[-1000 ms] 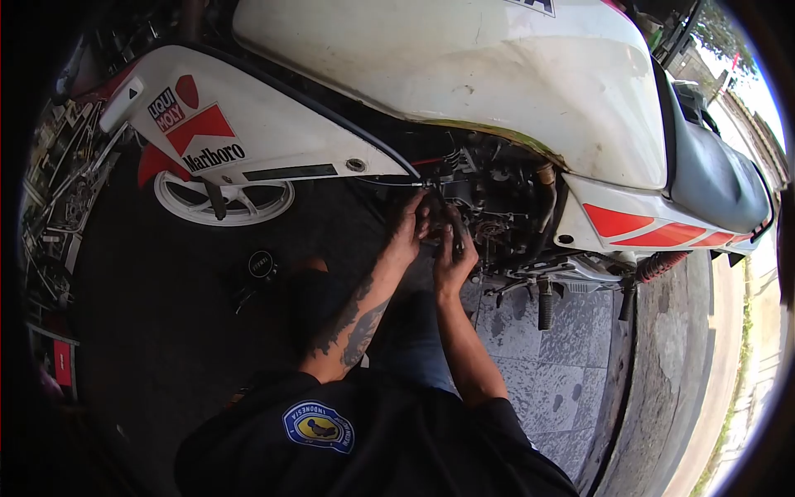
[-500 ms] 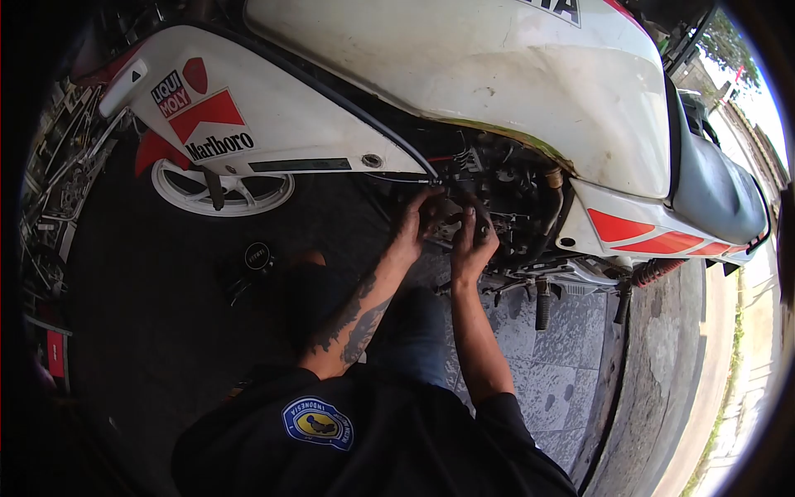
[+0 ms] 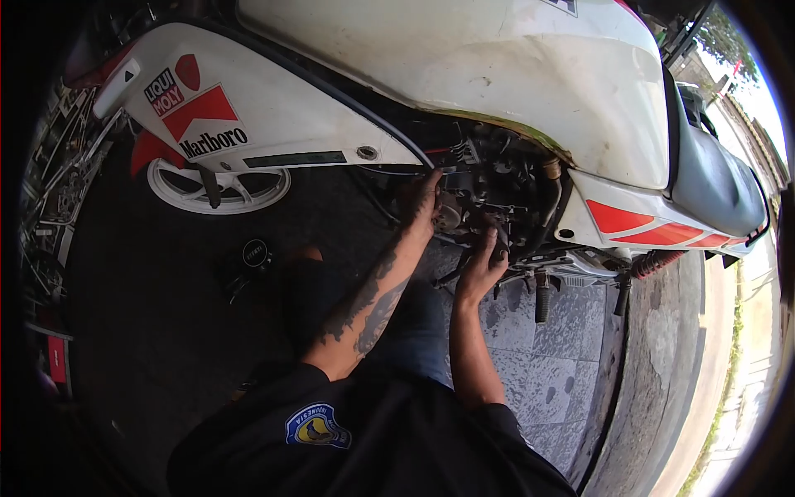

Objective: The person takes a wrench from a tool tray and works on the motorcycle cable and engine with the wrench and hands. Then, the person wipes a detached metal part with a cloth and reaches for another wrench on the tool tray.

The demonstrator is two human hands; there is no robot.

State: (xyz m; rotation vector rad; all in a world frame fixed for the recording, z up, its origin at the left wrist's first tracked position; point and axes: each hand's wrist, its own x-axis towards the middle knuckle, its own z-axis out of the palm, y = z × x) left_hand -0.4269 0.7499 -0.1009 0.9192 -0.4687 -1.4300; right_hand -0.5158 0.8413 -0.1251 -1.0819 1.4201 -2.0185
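Note:
A white motorcycle with red stickers stands across the view, its engine [image 3: 451,214] and surrounding cables exposed below the fuel tank [image 3: 497,74]. My left hand [image 3: 421,203] is at the front side of the engine, just under the rear tip of the white fairing [image 3: 273,108]. Its fingers are dark and partly hidden, so their grip does not show. Lower and to the right, my right hand [image 3: 482,267] is beside the engine, thumb raised and fingers curled. Whatever may be between those fingers is too dark to make out.
Below the engine are a footpeg [image 3: 542,302] and grey floor tiles [image 3: 538,364]. A round black-topped object [image 3: 257,253] is on the dark floor at the left, near my leg. Metal parts and tools [image 3: 62,199] crowd the left edge. The seat [image 3: 716,190] is far right.
My hands were close together in front of the engine and have moved apart. The right hand has dropped lower; the left has shifted slightly toward the fairing tip.

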